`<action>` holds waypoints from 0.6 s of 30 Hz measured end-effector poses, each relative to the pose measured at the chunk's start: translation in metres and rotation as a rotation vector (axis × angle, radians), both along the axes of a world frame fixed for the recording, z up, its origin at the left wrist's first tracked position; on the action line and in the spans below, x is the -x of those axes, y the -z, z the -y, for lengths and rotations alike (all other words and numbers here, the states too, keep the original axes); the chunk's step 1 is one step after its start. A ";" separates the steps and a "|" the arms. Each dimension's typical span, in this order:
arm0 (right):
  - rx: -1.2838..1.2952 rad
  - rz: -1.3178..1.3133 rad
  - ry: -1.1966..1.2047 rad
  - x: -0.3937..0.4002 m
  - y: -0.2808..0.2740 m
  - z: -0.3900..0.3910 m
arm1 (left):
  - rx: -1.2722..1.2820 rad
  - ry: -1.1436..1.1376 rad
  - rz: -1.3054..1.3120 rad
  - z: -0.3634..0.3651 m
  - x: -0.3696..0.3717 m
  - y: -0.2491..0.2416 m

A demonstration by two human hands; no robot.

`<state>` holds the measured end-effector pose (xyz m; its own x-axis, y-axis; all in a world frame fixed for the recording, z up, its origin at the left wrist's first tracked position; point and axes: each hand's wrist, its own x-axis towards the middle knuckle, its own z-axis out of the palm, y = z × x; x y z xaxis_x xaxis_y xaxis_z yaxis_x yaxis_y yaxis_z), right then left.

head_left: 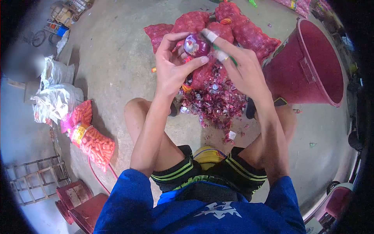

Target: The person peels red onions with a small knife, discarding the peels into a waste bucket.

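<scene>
A peeled-looking, shiny red onion [198, 47] with a pale root end is held up in my left hand [170, 70], its thumb and fingers wrapped round it. My right hand [246, 72], with white tape on its fingers, is closed beside the onion. A thin green handle [233, 61] shows between its fingers; the rest of that tool is hidden. Under my hands lies a red mesh sack of onions [201, 76]. Below it, a heap of onion skins [218, 102] spreads on the floor between my feet.
More full mesh sacks of onions [249, 33] lie behind. To the right a large dark-red tub [286, 74] leans with its mouth facing right. Bags of carrots [97, 145] and white sacks [60, 99] stand at left. Red crates [76, 195] sit lower left.
</scene>
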<state>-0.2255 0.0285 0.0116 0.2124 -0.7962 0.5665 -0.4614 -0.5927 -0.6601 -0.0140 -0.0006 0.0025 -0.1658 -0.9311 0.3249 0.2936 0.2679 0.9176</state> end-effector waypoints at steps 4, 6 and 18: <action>-0.109 0.027 0.181 0.014 0.006 0.011 | 0.074 0.105 -0.155 -0.001 0.004 0.000; -0.116 0.061 0.192 0.017 0.004 0.010 | 0.069 0.105 -0.183 -0.001 0.003 -0.002; -0.261 0.075 -0.134 0.009 -0.023 -0.013 | -0.257 0.263 -0.469 0.005 -0.013 0.009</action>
